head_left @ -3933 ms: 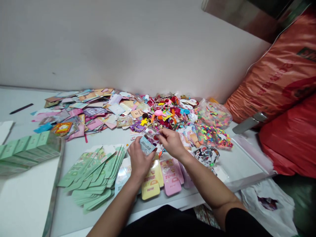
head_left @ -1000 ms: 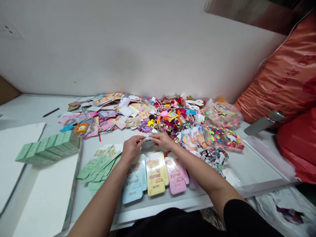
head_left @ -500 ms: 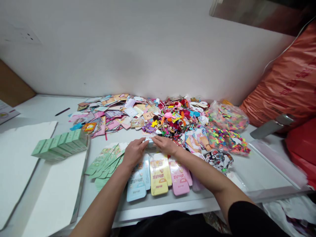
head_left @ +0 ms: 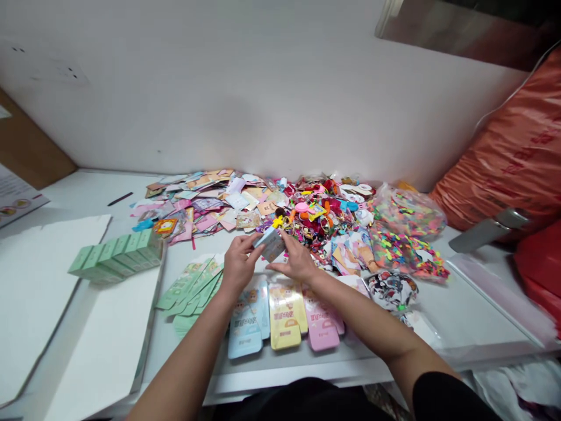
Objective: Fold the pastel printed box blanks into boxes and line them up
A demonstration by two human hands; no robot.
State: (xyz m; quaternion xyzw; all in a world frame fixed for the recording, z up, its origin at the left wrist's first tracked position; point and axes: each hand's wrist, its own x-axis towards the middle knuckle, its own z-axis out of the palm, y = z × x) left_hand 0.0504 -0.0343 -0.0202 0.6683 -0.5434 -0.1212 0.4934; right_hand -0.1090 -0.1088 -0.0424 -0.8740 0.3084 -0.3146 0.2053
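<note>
My left hand [head_left: 239,264] and my right hand [head_left: 296,259] meet over the white table and both grip a small pale blue box [head_left: 271,244], lifted a little and tilted. Just under the hands lie flat pouch-shaped cards in a row: blue [head_left: 245,327], yellow [head_left: 284,316] and pink [head_left: 321,328]. To the left of my left hand spreads a fan of flat green cards [head_left: 189,286]. Behind the hands is a heap of colourful small trinkets [head_left: 315,211].
A row of folded green boxes [head_left: 114,256] rests on a white board [head_left: 94,345] at the left. Scattered paper cards [head_left: 197,202] lie at the back. Clear bags of bright bits [head_left: 405,231], a patterned bag [head_left: 391,289] and orange sacks [head_left: 511,164] sit at the right.
Both hands pressed the small blue box down near the table, then raised and tilted it. The view has shifted left and the hands sit a little farther back.
</note>
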